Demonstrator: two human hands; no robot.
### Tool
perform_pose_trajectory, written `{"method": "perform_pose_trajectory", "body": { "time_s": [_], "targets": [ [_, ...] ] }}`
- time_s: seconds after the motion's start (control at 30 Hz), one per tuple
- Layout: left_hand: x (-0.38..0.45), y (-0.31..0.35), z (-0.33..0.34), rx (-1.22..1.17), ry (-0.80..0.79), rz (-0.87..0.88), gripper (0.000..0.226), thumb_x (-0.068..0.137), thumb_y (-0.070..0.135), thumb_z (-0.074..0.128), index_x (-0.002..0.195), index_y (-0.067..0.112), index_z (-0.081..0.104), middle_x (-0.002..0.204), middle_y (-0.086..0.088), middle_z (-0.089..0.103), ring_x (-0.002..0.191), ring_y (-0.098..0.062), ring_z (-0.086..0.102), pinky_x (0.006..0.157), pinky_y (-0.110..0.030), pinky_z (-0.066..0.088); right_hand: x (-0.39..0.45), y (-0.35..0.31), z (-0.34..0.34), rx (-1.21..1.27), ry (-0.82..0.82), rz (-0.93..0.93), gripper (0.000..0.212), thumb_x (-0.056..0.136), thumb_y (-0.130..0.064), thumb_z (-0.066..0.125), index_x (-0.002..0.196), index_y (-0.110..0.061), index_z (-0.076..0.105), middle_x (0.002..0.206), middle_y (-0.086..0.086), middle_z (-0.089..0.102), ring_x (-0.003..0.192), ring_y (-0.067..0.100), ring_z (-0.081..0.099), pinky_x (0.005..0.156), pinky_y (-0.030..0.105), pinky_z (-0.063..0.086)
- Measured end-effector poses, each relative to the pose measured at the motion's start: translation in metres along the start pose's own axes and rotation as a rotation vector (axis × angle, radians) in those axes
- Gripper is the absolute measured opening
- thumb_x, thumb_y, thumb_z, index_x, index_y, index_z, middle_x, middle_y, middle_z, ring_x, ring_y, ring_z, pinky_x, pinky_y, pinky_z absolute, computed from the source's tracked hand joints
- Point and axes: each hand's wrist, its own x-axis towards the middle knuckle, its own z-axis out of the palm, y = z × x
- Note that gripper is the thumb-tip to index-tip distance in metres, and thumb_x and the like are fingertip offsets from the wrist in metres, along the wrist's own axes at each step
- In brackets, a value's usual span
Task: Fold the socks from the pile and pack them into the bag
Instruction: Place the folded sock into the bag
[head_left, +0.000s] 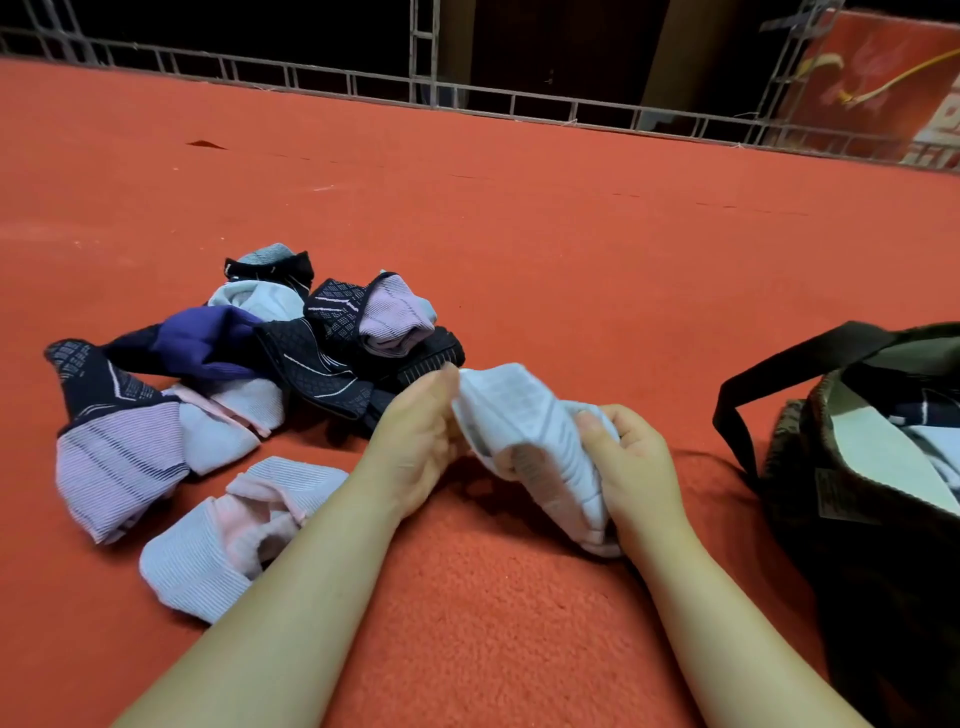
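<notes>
Bag cut off at right edge

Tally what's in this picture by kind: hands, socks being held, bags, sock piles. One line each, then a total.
Hands: 2, the left hand and right hand
White sock held in both hands: 1
Dark bag: 1
Sock pile on the red carpet: 1
Total: 5
</notes>
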Motion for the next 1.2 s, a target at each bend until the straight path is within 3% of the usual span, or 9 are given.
{"method": "perform_pose_trajectory", "body": {
  "time_s": [0.2, 0.43, 0.6, 0.73, 0.83, 0.93, 1.0, 1.07, 1.2],
  "targets": [
    [-0.005, -0.001, 0.003, 0.110, -0.049, 0.022, 0.010, 0.089, 0.009, 0.054, 0.096, 0.009, 0.061, 0.087, -0.005, 0.068, 0.076, -0.015, 0.064, 0.068, -0.028, 0.056, 0.003, 0.000, -0.003, 0.079, 0.065, 0.065, 0.023, 0.096, -0.021, 0.051, 0.094, -0.002, 0.063, 0.083, 0.008, 0.066, 0.074, 0.015, 0.060, 0.065, 0.028, 0.049],
    [-0.001, 0.009, 0.004, -0.165, 0.021, 0.157, 0.021, 0.095, 0.019, 0.044, 0.093, 0.006, 0.060, 0.083, -0.009, 0.071, 0.075, -0.018, 0.067, 0.071, -0.034, 0.056, 0.002, -0.002, 0.000, 0.209, 0.091, 0.127, 0.020, 0.096, -0.023, 0.050, 0.082, -0.016, 0.061, 0.074, 0.001, 0.065, 0.067, 0.012, 0.058, 0.060, 0.027, 0.048],
    [0.005, 0.005, -0.001, 0.088, 0.238, 0.274, 0.019, 0.095, 0.029, 0.051, 0.083, 0.017, 0.059, 0.080, -0.003, 0.065, 0.075, -0.015, 0.058, 0.067, -0.031, 0.049, -0.001, -0.003, -0.001, 0.324, 0.027, 0.215, 0.020, 0.095, -0.026, 0.052, 0.088, -0.012, 0.064, 0.085, 0.010, 0.072, 0.077, 0.024, 0.066, 0.075, 0.044, 0.053],
    [0.001, -0.001, -0.005, 0.147, -0.025, 0.210, 0.040, 0.066, 0.030, 0.072, 0.101, 0.018, 0.058, 0.098, -0.003, 0.067, 0.089, -0.016, 0.062, 0.079, -0.030, 0.051, 0.002, -0.005, -0.006, 0.583, 0.068, 0.477, 0.038, 0.093, -0.035, 0.052, 0.112, -0.003, 0.062, 0.105, 0.020, 0.070, 0.093, 0.035, 0.068, 0.073, 0.045, 0.058],
    [-0.002, -0.007, -0.003, 0.291, -0.097, 0.111, 0.046, 0.063, 0.013, 0.072, 0.105, 0.021, 0.055, 0.094, 0.000, 0.067, 0.081, -0.013, 0.062, 0.064, -0.025, 0.051, 0.005, -0.003, -0.009, 0.657, 0.070, 0.596, 0.040, 0.092, -0.037, 0.054, 0.109, -0.003, 0.064, 0.099, 0.018, 0.071, 0.080, 0.028, 0.072, 0.057, 0.031, 0.056],
    [-0.002, 0.002, -0.002, 0.169, -0.075, 0.140, 0.027, 0.075, 0.010, 0.064, 0.101, 0.015, 0.060, 0.087, -0.003, 0.068, 0.071, -0.012, 0.063, 0.055, -0.024, 0.051, 0.010, 0.000, -0.014, 0.590, 0.081, 0.509, 0.040, 0.092, -0.033, 0.056, 0.114, 0.000, 0.062, 0.105, 0.021, 0.070, 0.096, 0.035, 0.068, 0.074, 0.041, 0.058],
    [-0.001, 0.010, -0.004, 0.061, -0.011, 0.204, 0.007, 0.088, 0.011, 0.058, 0.093, 0.012, 0.063, 0.078, -0.003, 0.069, 0.066, -0.012, 0.062, 0.056, -0.025, 0.051, 0.013, 0.001, -0.019, 0.575, 0.033, 0.445, 0.047, 0.087, -0.030, 0.060, 0.119, 0.004, 0.058, 0.115, 0.025, 0.065, 0.110, 0.042, 0.060, 0.091, 0.055, 0.050],
    [0.000, 0.014, -0.005, 0.010, 0.060, 0.242, 0.017, 0.096, 0.016, 0.046, 0.089, 0.010, 0.061, 0.073, -0.003, 0.067, 0.062, -0.012, 0.061, 0.054, -0.024, 0.052, 0.013, 0.002, -0.022, 0.569, -0.056, 0.429, 0.058, 0.078, -0.032, 0.065, 0.122, 0.006, 0.055, 0.121, 0.029, 0.060, 0.114, 0.045, 0.056, 0.097, 0.059, 0.045],
    [0.002, 0.016, -0.008, 0.002, 0.161, 0.291, 0.018, 0.095, 0.025, 0.048, 0.089, 0.013, 0.059, 0.080, -0.003, 0.067, 0.070, -0.011, 0.063, 0.069, -0.031, 0.052, 0.009, -0.003, -0.028, 0.559, -0.417, 0.470, 0.067, 0.056, -0.038, 0.083, 0.109, 0.000, 0.068, 0.105, 0.024, 0.068, 0.090, 0.034, 0.069, 0.076, 0.040, 0.057]
  ]
}}
